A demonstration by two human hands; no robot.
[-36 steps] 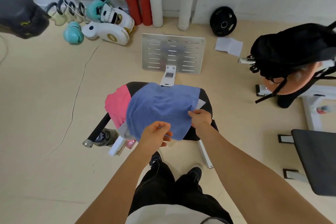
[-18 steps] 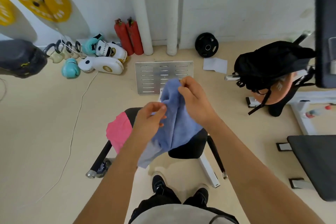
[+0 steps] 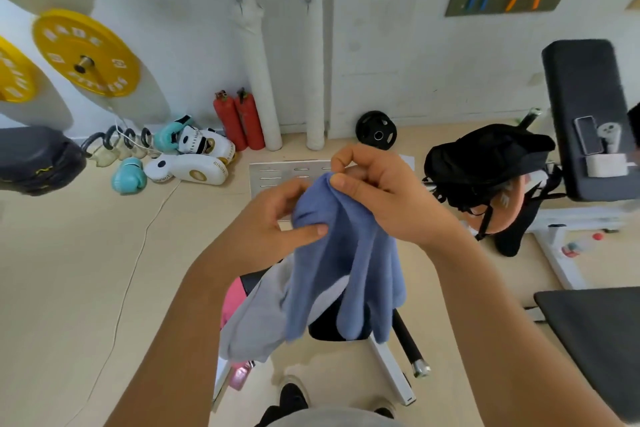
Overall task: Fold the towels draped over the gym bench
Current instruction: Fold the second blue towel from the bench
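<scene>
A blue towel [image 3: 349, 263] hangs bunched in the air in front of me, lifted clear above the black gym bench [image 3: 332, 326]. My left hand [image 3: 273, 229] pinches its upper left edge with thumb and fingers. Just to the right, my right hand [image 3: 377, 198] pinches the top fold. A grey towel [image 3: 256, 326] droops beneath the blue one, over the bench's left side. Behind it a pink towel [image 3: 230, 302] shows as a narrow strip. Most of the bench top is hidden by the cloth.
A black backpack [image 3: 485, 163] sits on a stand to the right, beside an upright padded bench [image 3: 585, 114]. Another black pad [image 3: 595, 340] lies at the lower right. Boxing gloves [image 3: 128, 177], pads, red extinguishers [image 3: 239, 121] and a metal plate [image 3: 277, 173] stand along the wall.
Both hands have raised the blue towel off the bench and brought its edges together; it went from lying spread flat to hanging bunched. The view has tilted upward.
</scene>
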